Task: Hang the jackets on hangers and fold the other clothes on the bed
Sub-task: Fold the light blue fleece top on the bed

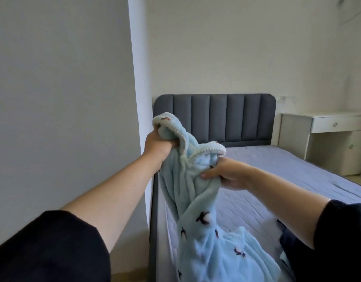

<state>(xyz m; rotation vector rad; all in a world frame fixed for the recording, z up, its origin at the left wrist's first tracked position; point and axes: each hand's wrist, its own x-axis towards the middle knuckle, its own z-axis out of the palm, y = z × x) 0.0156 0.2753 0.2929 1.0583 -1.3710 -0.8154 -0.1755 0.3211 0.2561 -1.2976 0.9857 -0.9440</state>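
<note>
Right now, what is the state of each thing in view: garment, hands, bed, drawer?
Blue fleece garment: unfolded, bunched, held up.
Left hand: grips the garment's trimmed edge.
Right hand: grips the garment lower down.
Bed: sheet on, lightly wrinkled.
Desk drawer: closed.

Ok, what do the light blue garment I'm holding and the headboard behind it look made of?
Light blue garment: probably fleece or plush, matte and fuzzy, hanging in thick soft folds. Headboard: apparently padded dark grey upholstery, matte, divided into vertical channels; woven fabric or faux suede, cannot tell.
</note>
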